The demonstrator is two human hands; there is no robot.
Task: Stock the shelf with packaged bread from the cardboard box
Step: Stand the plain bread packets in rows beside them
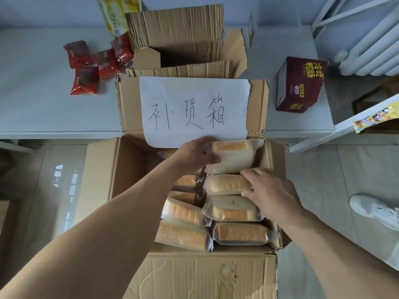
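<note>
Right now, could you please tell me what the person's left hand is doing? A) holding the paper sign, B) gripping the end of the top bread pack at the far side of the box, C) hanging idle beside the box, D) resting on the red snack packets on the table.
B: the left hand curls its grip round the left end of the top bread pack, at the far side of the cardboard box, just below the paper sign.

Pale shelf [43, 108]: red packets [86, 67], maroon carton [300, 85].
</note>
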